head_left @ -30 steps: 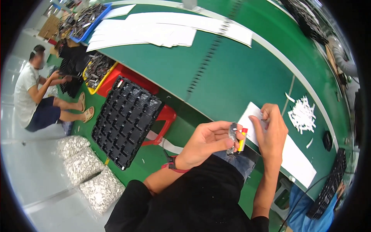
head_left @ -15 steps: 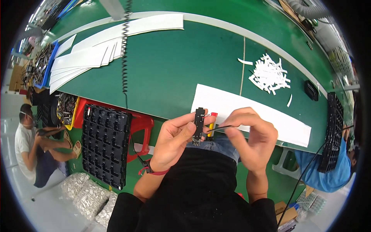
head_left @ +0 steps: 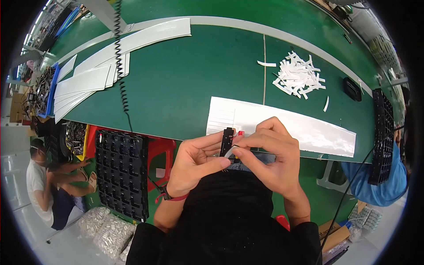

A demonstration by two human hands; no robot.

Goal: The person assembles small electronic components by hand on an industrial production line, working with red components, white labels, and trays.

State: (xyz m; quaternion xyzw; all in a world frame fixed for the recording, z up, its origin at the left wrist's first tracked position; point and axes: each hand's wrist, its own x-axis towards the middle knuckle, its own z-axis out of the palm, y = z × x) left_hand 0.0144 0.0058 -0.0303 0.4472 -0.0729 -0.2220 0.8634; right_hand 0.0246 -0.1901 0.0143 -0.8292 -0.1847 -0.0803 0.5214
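Note:
My left hand [head_left: 192,165] grips a narrow black circuit-board-like part [head_left: 227,140] between thumb and fingers, held upright above my lap. The fingertips of my right hand [head_left: 276,157] are pinched beside it on a short, thin whitish strip [head_left: 230,151]. One end of this strip reaches the lower part of the black piece, close to my left thumb; whether it sticks there I cannot tell. Just behind my fingers shows the red end [head_left: 241,133] of some object, mostly hidden. A white sheet [head_left: 291,128] with cut lines at its left lies on the table beyond my hands.
On the green table [head_left: 176,79] are a heap of white strips [head_left: 300,75], stacked white sheets [head_left: 84,84] and a black case [head_left: 352,89]. A coiled cable [head_left: 119,57] hangs at left. A black tray [head_left: 121,174] rests by a red stool [head_left: 161,154]. People sit at both sides.
My right hand has moved left and closer to the black part, and the whitish strip now shows at its fingertips. The view has shifted slightly.

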